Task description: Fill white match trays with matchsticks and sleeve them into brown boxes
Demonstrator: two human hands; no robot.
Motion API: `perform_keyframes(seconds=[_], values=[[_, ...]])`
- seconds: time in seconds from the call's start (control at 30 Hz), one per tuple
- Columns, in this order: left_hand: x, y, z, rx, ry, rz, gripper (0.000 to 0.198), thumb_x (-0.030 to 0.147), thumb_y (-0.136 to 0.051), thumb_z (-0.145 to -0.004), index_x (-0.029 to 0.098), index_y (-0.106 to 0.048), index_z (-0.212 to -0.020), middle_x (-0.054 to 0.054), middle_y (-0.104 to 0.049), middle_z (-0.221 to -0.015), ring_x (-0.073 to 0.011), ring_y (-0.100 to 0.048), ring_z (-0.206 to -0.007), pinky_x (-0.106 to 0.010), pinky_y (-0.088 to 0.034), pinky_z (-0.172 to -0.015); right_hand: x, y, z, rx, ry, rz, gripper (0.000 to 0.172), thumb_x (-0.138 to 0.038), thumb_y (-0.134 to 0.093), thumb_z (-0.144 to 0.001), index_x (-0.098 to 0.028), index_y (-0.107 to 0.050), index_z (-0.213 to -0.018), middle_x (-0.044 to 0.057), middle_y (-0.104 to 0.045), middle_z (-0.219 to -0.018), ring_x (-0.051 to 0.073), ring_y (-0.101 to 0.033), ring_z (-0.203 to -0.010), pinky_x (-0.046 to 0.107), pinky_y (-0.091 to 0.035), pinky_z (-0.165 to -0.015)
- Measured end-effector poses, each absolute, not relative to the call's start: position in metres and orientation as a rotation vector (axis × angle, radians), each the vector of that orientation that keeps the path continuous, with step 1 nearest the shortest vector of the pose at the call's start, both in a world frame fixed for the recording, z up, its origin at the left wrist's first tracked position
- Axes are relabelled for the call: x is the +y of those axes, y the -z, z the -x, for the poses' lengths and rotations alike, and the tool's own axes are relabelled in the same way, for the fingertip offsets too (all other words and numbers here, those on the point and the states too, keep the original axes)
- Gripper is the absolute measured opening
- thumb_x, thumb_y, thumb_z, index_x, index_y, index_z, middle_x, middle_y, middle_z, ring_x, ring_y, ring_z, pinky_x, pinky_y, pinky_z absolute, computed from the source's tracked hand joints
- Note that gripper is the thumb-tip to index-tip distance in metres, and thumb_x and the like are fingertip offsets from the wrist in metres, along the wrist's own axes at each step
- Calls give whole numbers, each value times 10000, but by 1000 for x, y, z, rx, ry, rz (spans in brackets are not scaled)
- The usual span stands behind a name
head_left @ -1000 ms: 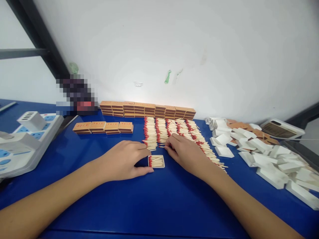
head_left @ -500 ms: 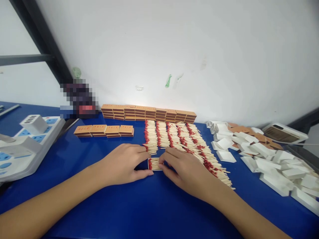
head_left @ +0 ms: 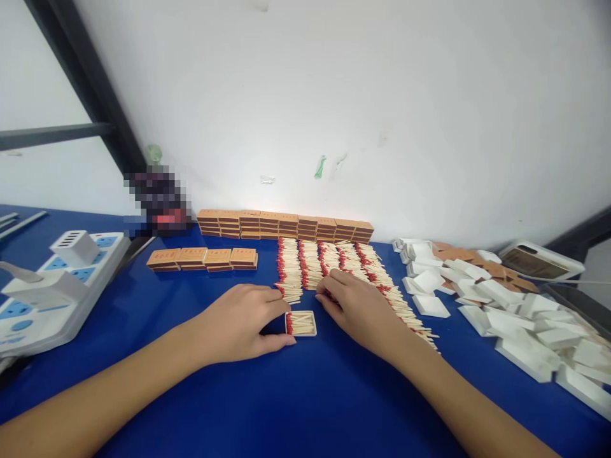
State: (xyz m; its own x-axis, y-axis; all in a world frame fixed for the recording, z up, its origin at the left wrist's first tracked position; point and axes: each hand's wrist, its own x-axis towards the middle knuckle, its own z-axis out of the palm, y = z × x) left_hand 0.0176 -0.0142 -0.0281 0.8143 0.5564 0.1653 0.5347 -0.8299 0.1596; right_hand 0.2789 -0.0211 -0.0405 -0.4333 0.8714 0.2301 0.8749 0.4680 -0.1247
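A small white matchbox tray [head_left: 316, 324] holding red-tipped matches [head_left: 301, 322] lies on the blue table. Around its left end, my left hand [head_left: 248, 318] has its thumb at the near corner and its forefinger at the far corner, gripping it. My right hand [head_left: 358, 312] is apart from the tray, just to its right and beyond. Its fingers are bent together at the near edge of several rows of loose matches [head_left: 288, 267]; what lies between the fingertips is hidden. The hand covers part of these rows.
Stacked orange matchboxes [head_left: 286, 224] line the white wall, with a shorter row of matchboxes [head_left: 205, 257] at left. White trays [head_left: 520, 318] and brown covers [head_left: 461, 254] are heaped at right, beside a phone [head_left: 539, 261]. A power strip [head_left: 71, 305] with plugs stands far left.
My right hand has drawn back from the matchbox tray toward the loose matches, uncovering the tray's right end. My left hand stays at the tray's left end. The view has shifted slightly.
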Motion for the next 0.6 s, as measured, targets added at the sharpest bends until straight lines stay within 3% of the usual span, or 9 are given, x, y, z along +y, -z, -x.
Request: perform_keyframes(seconds=[0.33,0.6], values=[[-13,28,-17,898,-303,-2879,334,483,-675,-993,171,-753,-1084,-22,-686,-859,-212,-677,-785,-346,-461,-688,-17,45,-279,-2425,36,1448,65,-186,-581,-1043,-194,-642,-1022,75,-700,-1043,233,-666,-977,354,-512,-815],[-12,27,-17,873,-322,-2899,320,472,-662,-1007,180,-746,-1106,-27,-707,-889,-193,-669,-775,-324,-459,-689,-19,41,-276,-2466,62,1500,142,-212,-535,-1076,-186,-636,-979,83,-698,-1031,226,-664,-940,348,-506,-797]])
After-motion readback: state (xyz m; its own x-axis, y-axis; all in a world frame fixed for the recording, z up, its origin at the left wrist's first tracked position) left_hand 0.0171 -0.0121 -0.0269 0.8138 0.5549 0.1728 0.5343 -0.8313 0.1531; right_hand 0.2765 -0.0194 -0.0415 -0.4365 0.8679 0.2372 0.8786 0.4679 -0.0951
